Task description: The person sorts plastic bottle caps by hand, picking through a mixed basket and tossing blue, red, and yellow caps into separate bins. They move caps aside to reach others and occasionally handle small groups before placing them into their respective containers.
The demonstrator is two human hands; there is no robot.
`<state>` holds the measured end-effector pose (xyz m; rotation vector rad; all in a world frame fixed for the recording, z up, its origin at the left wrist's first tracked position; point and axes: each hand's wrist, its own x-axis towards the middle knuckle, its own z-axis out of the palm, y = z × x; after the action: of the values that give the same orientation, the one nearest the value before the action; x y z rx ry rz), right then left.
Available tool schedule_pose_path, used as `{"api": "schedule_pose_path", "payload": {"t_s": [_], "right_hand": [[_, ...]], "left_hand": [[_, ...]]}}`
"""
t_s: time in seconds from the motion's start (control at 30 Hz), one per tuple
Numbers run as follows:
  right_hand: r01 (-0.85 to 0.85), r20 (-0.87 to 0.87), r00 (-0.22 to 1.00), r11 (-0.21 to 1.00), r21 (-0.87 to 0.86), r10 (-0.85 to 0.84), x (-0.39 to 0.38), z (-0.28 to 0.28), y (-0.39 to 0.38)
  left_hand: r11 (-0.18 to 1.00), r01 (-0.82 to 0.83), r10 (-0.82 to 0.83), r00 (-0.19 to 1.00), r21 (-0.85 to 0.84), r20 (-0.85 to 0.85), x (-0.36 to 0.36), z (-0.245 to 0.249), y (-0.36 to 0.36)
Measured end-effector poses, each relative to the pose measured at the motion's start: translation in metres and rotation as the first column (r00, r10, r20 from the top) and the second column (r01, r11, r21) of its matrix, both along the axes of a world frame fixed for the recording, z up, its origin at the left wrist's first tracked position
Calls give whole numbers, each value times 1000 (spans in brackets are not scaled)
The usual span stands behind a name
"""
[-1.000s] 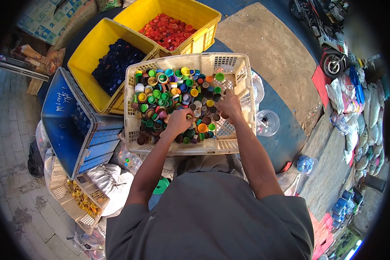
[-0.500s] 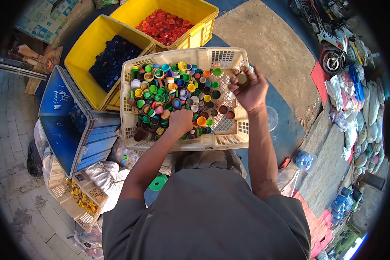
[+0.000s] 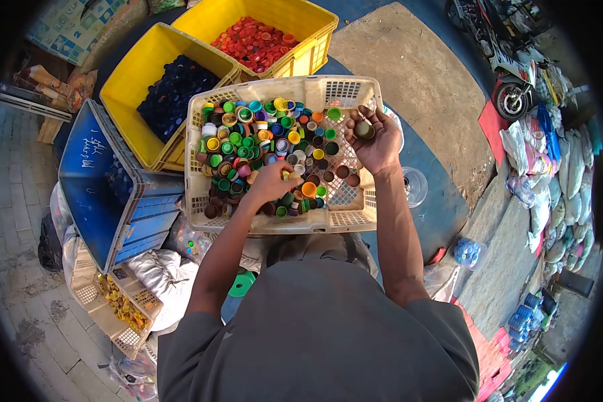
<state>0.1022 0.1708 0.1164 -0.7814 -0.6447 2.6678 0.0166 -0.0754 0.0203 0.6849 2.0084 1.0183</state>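
Observation:
A white plastic basket (image 3: pixel 284 89) in front of me holds a heap of bottle caps (image 3: pixel 238 144) in green, brown, orange, yellow and other colours. Over the lower middle of the heap, my left hand (image 3: pixel 269 183) pinches a small yellowish bottle cap (image 3: pixel 290 175) between thumb and fingers. My right hand (image 3: pixel 380 142) is turned palm up above the basket's right side. Its curled fingers hold a dark olive bottle cap (image 3: pixel 363 130); whether more caps lie behind it is hidden. A few brown caps (image 3: pixel 342 172) lie loose below that hand.
Beyond the basket stand a yellow crate of dark blue caps (image 3: pixel 130 87) and a yellow crate of red caps (image 3: pixel 315 33). A blue crate (image 3: pixel 94 194) tilts at left, above a basket of yellow caps (image 3: pixel 87 271). A clear round container (image 3: pixel 415 186) lies at right.
My left hand has lifted a little out of the heap, and a yellowish cap now shows in its fingers. My right hand has shifted slightly left and down, still holding the olive cap.

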Motion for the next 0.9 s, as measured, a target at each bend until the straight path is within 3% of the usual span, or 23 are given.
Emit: {"api": "schedule_pose_path", "payload": {"t_s": [0.03, 0.07, 0.1, 0.13, 0.2, 0.27, 0.3, 0.33, 0.4, 0.43, 0.47, 0.53, 0.6, 0.73, 0.77, 0.87, 0.9], "right_hand": [[13, -8, 1000, 1000, -3, -13, -1, -12, 8], [23, -16, 1000, 1000, -7, -23, -3, -24, 15], [30, 90, 995, 997, 75, -37, -7, -16, 15], [-17, 120, 993, 967, 255, -14, -11, -24, 21], [-312, 423, 906, 709, 632, 22, -17, -20, 25], [-468, 524, 841, 302, 830, -137, -28, -47, 29], [-536, 537, 812, 69, 841, -231, -32, -53, 27], [-652, 631, 723, 25, 758, -281, -36, -49, 21], [-685, 635, 721, -146, 714, -278, -42, -79, 20], [-741, 714, 669, -106, 663, -207, -42, -66, 6], [-739, 731, 670, -212, 639, -132, -42, -92, 7], [-758, 815, 576, -332, 562, 64, -35, -82, -16], [-762, 839, 528, -363, 537, 133, -28, -111, -27], [-781, 886, 429, -420, 462, 178, -23, -116, -49], [-783, 880, 359, -413, 465, 310, -26, -140, -43], [-630, 776, 599, -482, 609, 198, -24, -143, -51], [-665, 778, 605, -432, 609, 166, -24, -137, -53]], "left_hand": [[989, -137, 118, 958, 54, 263, -3, 9, -4], [957, -282, 209, 834, 68, 511, -5, 16, -10], [891, -435, 195, 623, 129, 758, -8, 18, -20], [839, -514, 135, 516, 180, 846, -10, 14, -28], [704, -668, -40, 299, 239, 953, -14, 4, -40], [656, -702, -82, 299, 277, 951, -15, 9, -44], [647, -711, -97, 284, 277, 954, -15, 12, -44], [637, -719, -111, 269, 276, 957, -14, 14, -45], [605, -733, -99, 317, 310, 943, -11, 15, -42], [590, -738, -91, 341, 327, 935, -11, 16, -42], [579, -755, -73, 328, 307, 942, -13, 15, -44], [555, -789, -38, 292, 263, 956, -15, 7, -45], [554, -802, -14, 259, 223, 966, -16, -1, -48], [558, -825, 168, 221, 92, 961, -14, 7, -44], [559, -828, 228, 213, 51, 950, -13, 10, -43], [607, -795, 287, 225, 5, 931, -14, -1, -44], [602, -799, 286, 212, -3, 934, -13, -1, -44]]}}
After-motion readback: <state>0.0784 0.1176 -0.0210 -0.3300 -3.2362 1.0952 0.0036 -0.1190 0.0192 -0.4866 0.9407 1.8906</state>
